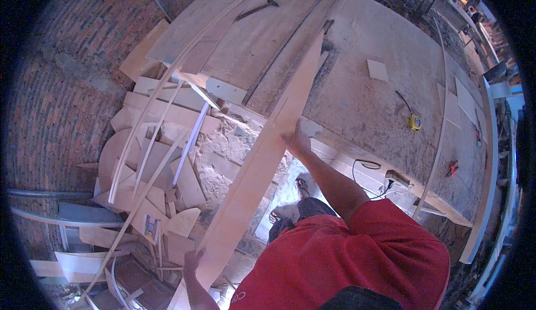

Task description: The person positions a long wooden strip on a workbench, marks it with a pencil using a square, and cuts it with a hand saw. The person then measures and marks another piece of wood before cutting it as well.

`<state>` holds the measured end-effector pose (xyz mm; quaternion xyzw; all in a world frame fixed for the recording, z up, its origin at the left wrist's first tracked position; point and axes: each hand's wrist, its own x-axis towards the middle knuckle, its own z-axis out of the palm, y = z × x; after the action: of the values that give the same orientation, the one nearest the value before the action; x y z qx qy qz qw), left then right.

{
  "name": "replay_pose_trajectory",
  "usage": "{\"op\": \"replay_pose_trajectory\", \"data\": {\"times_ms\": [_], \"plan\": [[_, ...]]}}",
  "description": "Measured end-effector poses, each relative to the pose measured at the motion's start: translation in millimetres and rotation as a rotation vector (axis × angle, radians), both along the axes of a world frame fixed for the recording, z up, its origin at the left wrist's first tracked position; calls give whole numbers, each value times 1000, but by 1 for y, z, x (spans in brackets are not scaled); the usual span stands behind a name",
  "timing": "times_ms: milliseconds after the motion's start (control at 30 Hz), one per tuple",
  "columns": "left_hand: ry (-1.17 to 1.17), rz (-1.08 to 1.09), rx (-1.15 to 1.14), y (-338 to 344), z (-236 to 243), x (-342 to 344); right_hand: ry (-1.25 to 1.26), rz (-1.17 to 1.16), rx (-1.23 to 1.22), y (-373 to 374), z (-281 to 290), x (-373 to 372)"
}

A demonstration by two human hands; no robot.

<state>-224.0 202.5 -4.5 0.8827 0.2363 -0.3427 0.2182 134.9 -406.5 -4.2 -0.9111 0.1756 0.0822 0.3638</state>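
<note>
long pale board (pixel 258 176): slanting between my hands, its near end below my left hand, its far end beyond my right, lying on the table (pixel 385 36).
right hand (pixel 298 141): pinching the board's right edge, just off the table's near side.
left hand (pixel 192 261): pinching the left edge, closer to me; its underside is hidden.
hammer (pixel 252 13): on the table, well ahead of my grip.
yellow tape measure (pixel 415 122): well to the right of my right hand.
wood scraps (pixel 191 190): piled left of the board.
</note>
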Motion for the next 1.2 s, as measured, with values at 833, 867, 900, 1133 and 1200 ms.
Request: {"op": "replay_pose_trajectory", "data": {"times_ms": [833,867,900,1133,1200], "plan": [[13,-86,17,-101,48,91,-43,79,-55,-59,-28,71],[39,-98,22,-114,62,101,-36,65,-39,-63,-34,77],[47,-73,40,-112,52,101,-30,50,-24,-67,-39,82],[-111,-17,-13,-101,-16,109,-15,-79,132,-100,-18,130],[-35,53,-47,-116,-10,131,-17,-103,110,-115,-35,151]]}}
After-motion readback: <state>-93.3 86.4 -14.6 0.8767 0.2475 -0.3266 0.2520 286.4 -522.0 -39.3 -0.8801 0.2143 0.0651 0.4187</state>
